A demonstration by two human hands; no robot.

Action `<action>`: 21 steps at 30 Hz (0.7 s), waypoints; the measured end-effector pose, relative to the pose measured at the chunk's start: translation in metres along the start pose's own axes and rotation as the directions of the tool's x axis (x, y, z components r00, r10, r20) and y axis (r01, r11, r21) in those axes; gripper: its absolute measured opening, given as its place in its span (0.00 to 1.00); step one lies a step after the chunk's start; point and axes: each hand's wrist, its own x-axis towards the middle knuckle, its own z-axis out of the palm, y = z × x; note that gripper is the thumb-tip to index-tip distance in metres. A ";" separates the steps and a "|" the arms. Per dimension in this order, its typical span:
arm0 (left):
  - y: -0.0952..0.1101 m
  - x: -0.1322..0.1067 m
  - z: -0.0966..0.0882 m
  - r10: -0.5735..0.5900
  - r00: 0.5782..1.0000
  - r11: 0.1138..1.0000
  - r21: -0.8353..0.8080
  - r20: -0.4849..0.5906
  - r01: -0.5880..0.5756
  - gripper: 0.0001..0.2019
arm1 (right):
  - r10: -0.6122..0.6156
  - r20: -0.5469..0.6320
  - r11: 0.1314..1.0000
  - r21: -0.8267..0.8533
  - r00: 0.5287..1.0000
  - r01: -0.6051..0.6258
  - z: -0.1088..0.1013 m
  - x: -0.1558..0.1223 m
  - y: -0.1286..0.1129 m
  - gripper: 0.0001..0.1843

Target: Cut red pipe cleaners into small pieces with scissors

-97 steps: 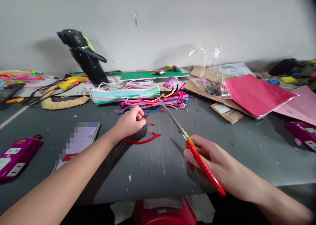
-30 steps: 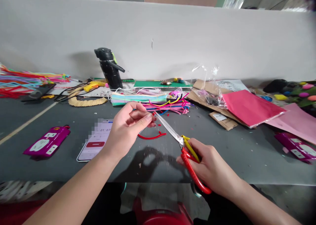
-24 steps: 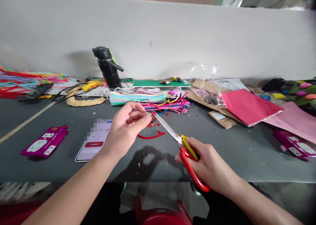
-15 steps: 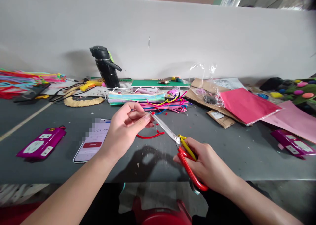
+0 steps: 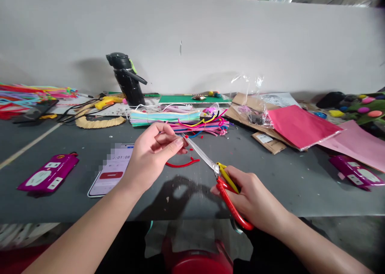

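Observation:
My left hand [image 5: 159,154] is closed in a pinch, thumb against fingers. A small red piece of pipe cleaner [image 5: 186,136] shows at its fingertips; the rest of it is hidden. My right hand [image 5: 249,190] grips scissors [image 5: 230,200] with red and yellow handles. Their blades point up and left, with the tips at the red piece beside my left fingertips. Below, on the dark table, lies a curved red pipe cleaner [image 5: 182,164], with a few tiny red bits around it.
A phone [image 5: 112,172] lies left of my left hand, near a purple packet [image 5: 49,172]. Behind are bundled pipe cleaners [image 5: 165,117] and a black bottle [image 5: 128,79]. To the right are red sheets [image 5: 302,125], cardboard [image 5: 269,142] and another purple packet [image 5: 356,172].
Both hands and the scissors stay almost in place, the blade tips still at the red piece. The whole view has shifted slightly.

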 end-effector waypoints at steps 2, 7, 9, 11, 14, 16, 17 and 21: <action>0.000 0.000 0.000 -0.002 1.000 1.000 0.010 0.004 0.002 0.10 | -0.006 -0.002 1.000 0.003 1.000 0.006 0.000 0.000 0.001 0.16; 0.001 0.001 -0.003 -0.009 1.000 0.999 0.036 0.013 0.009 0.10 | -0.012 -0.001 1.000 -0.019 1.000 0.012 0.000 0.001 0.003 0.17; 0.001 0.001 -0.004 -0.010 1.000 0.999 0.052 0.008 0.009 0.10 | -0.009 -0.003 1.000 -0.029 1.000 0.009 0.000 0.002 0.003 0.17; 0.001 0.002 -0.006 -0.012 1.000 0.998 0.061 0.004 0.011 0.11 | -0.004 -0.002 0.999 -0.035 1.000 0.004 0.001 0.004 0.002 0.17; 0.000 0.003 -0.007 -0.015 1.000 0.998 0.053 -0.003 0.015 0.11 | 0.001 0.007 0.999 -0.033 1.000 -0.001 0.003 0.004 0.000 0.16; 0.000 0.003 -0.007 -0.016 1.000 0.999 0.044 -0.011 0.017 0.12 | -0.005 0.006 1.000 -0.025 1.000 0.005 0.005 0.004 -0.002 0.16; 0.000 0.003 -0.007 -0.017 1.000 0.999 0.041 -0.014 0.017 0.12 | -0.011 0.003 1.000 -0.021 1.000 0.011 0.005 0.004 -0.002 0.17; 0.001 0.002 -0.006 -0.027 0.999 0.999 0.043 -0.019 0.028 0.12 | -0.033 -0.013 0.999 -0.014 0.999 0.033 0.006 0.004 0.000 0.19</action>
